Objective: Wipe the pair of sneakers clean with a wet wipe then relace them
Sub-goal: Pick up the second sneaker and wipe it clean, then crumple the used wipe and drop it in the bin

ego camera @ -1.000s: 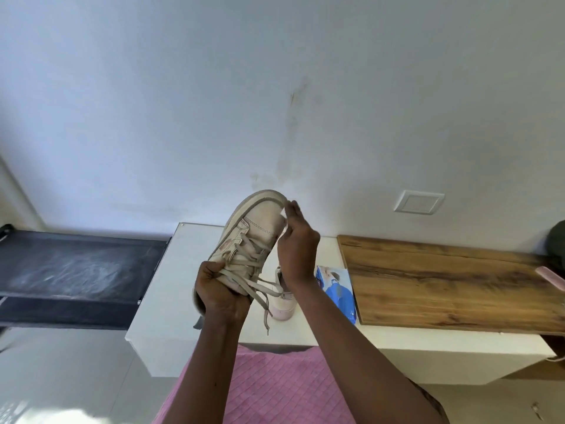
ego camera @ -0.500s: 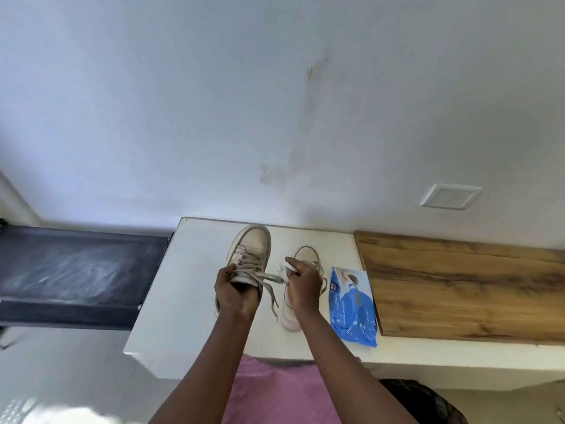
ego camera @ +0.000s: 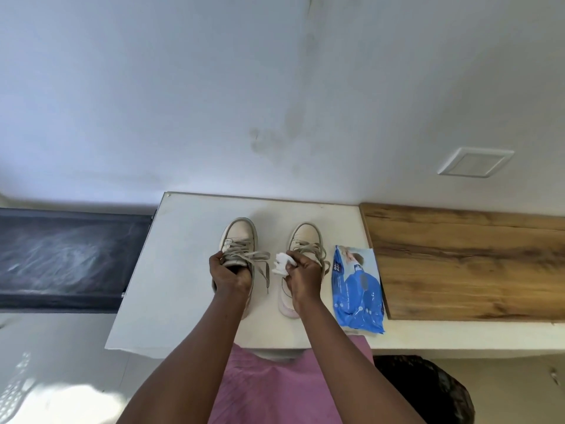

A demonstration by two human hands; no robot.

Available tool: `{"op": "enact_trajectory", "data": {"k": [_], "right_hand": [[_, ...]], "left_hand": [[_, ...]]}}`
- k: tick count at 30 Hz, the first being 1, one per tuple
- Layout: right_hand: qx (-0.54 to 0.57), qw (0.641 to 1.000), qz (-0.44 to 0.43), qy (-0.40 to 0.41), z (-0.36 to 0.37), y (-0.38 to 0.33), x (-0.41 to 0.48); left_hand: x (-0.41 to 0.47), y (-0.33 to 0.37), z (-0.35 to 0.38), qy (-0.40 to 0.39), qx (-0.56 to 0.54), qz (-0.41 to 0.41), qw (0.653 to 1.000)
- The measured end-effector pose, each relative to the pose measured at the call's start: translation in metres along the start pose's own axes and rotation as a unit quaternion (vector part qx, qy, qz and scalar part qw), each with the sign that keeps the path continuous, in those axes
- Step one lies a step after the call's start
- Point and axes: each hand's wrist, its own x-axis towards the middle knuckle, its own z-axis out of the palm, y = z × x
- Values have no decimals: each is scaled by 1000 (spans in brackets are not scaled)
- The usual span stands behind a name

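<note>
While both bare forearms reach forward from a pink garment [ego camera: 275, 387], the left hand [ego camera: 229, 276] sits knuckles-up on the collar of the left-side beige low-top sneaker [ego camera: 240, 235]. Its fingers [ego camera: 218, 259] are curled round the tongue and upper lacing, grasping the shoe, which stands sole-down on the white rectangular desk [ego camera: 183, 255]. Loose grey-beige laces [ego camera: 260, 266] trail out from under those fingers toward the other hand.

The right hand [ego camera: 304, 275] is held just to the right, wrist bent downward. Its fingers [ego camera: 295, 262] are clenched round a crumpled white wet wipe [ego camera: 280, 263], which sticks out on their left side, between the two hands. Beneath and beyond these fingers stands the second beige sneaker [ego camera: 305, 235], parallel to the first, toe toward the wall [ego camera: 214, 102]; whether the hand touches it cannot be told.

Just right of the right fingers, a blue plastic pack of wipes [ego camera: 357, 289] lies flat on the desk, beside a brown wooden board [ego camera: 458, 261].
</note>
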Motion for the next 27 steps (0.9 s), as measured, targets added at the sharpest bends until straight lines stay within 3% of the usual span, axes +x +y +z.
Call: {"op": "enact_trajectory", "data": {"k": [5,9,13,15,18,20,23,25,27], "right_hand": [[0,1000,13,-11,-4,-1,3],[34,999,20,-31,-10,-6,4],[-6,995,1,-95,-26,-21,-2],[-32,991,-6,-129,-38,-32,-6],[-39,980,22,-196,-68,-47,-12],[-35,971,50,-229,-91,-57,-13],[-49,971,85,-218,-141,-67,-7],[-66,971,113,-200,-179,-69,-3],[-51,965,166,-197,-223,-62,-1]], "left_hand": [[-4,-1,-2,35,83,20,996],[-32,-7,-7,79,223,101,966],[-75,-26,-18,130,413,234,871],[-90,-41,-20,97,484,258,831],[-98,-69,-17,-45,522,182,832],[-101,-90,-16,-105,572,142,801],[-113,-130,-22,-143,630,110,756],[-113,-156,-34,-152,694,90,698],[-110,-188,-52,-166,766,70,617]]}}
